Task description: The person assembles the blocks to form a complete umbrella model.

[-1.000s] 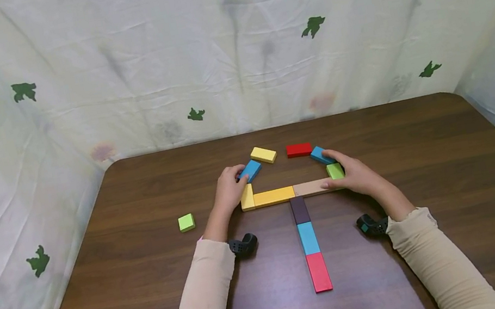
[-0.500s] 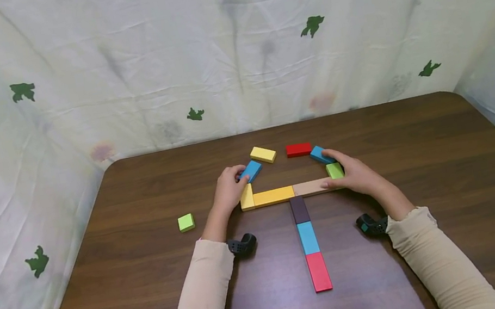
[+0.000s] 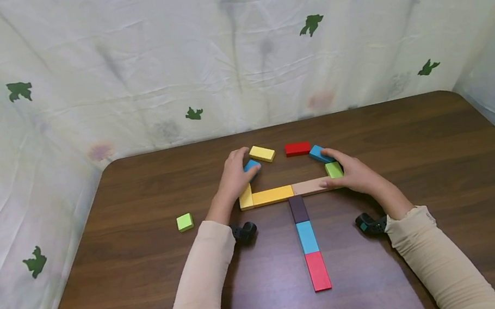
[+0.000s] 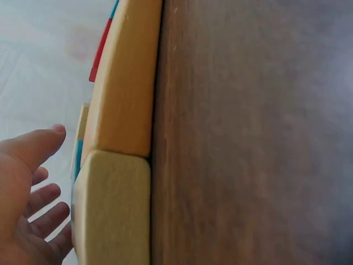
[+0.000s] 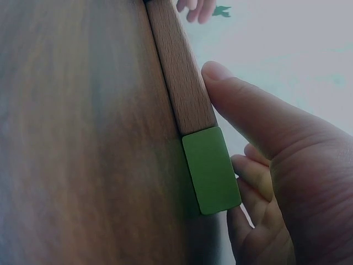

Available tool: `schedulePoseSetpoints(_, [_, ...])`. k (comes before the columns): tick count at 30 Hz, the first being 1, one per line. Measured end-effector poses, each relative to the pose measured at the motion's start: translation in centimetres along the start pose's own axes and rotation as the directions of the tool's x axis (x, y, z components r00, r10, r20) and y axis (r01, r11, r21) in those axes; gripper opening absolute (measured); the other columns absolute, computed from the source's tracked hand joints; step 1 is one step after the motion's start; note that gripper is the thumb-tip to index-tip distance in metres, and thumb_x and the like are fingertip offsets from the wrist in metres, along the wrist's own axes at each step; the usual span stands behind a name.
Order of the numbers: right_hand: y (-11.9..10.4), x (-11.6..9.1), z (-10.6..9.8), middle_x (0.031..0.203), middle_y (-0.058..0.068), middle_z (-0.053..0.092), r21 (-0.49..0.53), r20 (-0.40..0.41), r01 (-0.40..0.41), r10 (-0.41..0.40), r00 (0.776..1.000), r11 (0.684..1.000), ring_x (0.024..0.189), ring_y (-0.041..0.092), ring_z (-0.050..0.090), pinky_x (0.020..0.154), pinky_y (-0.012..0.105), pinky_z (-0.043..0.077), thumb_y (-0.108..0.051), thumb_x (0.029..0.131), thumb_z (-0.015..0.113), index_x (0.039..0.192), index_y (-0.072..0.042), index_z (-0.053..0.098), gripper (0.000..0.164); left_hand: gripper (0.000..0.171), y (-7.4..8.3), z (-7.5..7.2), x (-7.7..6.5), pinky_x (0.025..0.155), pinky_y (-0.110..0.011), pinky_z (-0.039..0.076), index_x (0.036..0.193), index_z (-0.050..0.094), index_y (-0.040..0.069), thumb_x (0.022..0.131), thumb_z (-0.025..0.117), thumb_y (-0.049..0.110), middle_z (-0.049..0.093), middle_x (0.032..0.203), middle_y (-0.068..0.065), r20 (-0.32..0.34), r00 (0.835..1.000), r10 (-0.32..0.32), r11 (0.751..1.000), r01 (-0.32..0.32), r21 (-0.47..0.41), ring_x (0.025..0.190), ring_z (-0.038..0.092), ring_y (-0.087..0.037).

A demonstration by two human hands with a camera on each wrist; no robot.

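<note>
Wooden blocks lie on the table in a ring with a straight stem. My left hand (image 3: 234,177) hovers at the ring's left side with thumb and fingers spread, over a blue block (image 3: 251,163) that it partly hides. Beneath it sits a yellow end block (image 3: 246,198). My right hand (image 3: 355,173) rests at the ring's right side. Its thumb touches the plain wood block (image 5: 185,72), while its fingers lie beyond the green block (image 5: 212,171), near another blue block (image 3: 317,153). Between the sides, a long yellow block (image 3: 272,195) meets the plain wood one.
A pale yellow block (image 3: 262,153) and a red block (image 3: 298,149) lie at the back, a gap between them. The stem has dark purple (image 3: 298,209), light blue (image 3: 307,238) and red (image 3: 318,271) blocks. One light green block (image 3: 185,222) lies apart, left.
My left hand has let go of the blue block and moved up and slightly right, its fingers now spread. The right hand has stayed where it was.
</note>
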State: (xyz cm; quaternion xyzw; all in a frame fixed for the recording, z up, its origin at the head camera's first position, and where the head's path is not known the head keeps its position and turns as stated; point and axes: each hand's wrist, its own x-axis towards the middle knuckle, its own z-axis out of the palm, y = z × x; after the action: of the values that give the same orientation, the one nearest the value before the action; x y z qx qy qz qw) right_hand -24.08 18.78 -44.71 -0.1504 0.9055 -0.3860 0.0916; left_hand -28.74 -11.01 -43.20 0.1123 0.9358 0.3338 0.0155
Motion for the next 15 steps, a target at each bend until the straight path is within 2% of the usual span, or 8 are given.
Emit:
schedulePoseSetpoints(5, [-0.2, 0.0, 0.0, 0.143, 0.015, 0.024, -0.002, 0.0, 0.0, 0.0, 1.0, 1.0, 0.124, 0.033, 0.029, 0.097, 0.052, 0.026, -0.048, 0.074, 0.069, 0.143, -0.013, 0.021, 0.091, 0.06, 0.1, 0.5, 0.8, 0.099, -0.036, 0.029, 0.136, 0.036, 0.007, 0.086, 0.061, 0.03, 0.035, 0.136, -0.011, -0.001, 1.0, 0.015, 1.0, -0.015, 0.024, 0.124, 0.031, -0.027])
schedulePoseSetpoints(15, [0.0, 0.1, 0.1, 0.143, 0.017, 0.024, -0.008, -0.004, 0.005, -0.005, 1.0, 1.0, 0.124, 0.034, 0.029, 0.096, 0.053, 0.026, -0.047, 0.073, 0.069, 0.143, -0.012, 0.022, 0.091, 0.061, -0.1, 1.0, 1.8, 0.102, -0.035, 0.025, 0.138, 0.034, 0.007, 0.087, 0.06, 0.029, 0.033, 0.14, -0.009, 0.002, 1.0, 0.0, 1.0, 0.0, 0.015, 0.127, 0.028, -0.026])
